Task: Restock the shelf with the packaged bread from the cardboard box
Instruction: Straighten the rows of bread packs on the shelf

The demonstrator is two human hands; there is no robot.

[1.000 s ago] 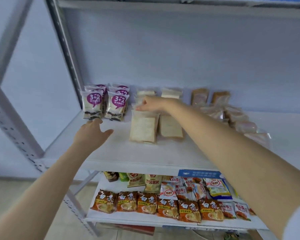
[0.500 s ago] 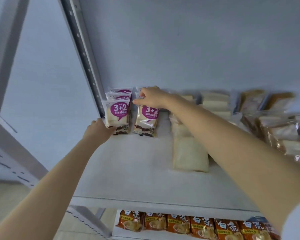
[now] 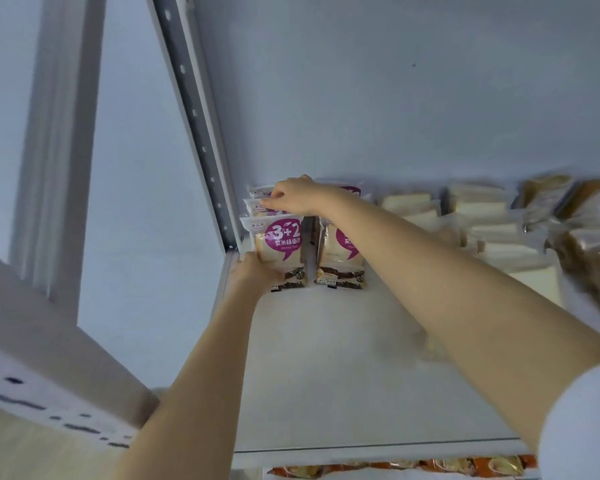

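Observation:
Purple-labelled "3+2" bread packs stand in two rows at the back left of the white shelf (image 3: 343, 375). My left hand (image 3: 257, 273) holds the lower left side of the front pack of the left row (image 3: 281, 244). My right hand (image 3: 293, 197) reaches across and pinches the top edge of a pack (image 3: 257, 206) behind it. The front pack of the right row (image 3: 342, 261) stands beside them, partly hidden by my right forearm. The cardboard box is out of view.
Plain white sliced bread packs (image 3: 478, 216) fill the shelf's back middle, brown bread packs (image 3: 582, 230) the right. A perforated metal upright (image 3: 201, 133) stands left of the purple packs. Orange snack bags (image 3: 395, 469) show on the shelf below.
The camera has moved closer and tilted up. My right hand shifted left from the right row's front pack to the left row's rear packs. My left hand closed on the left front pack.

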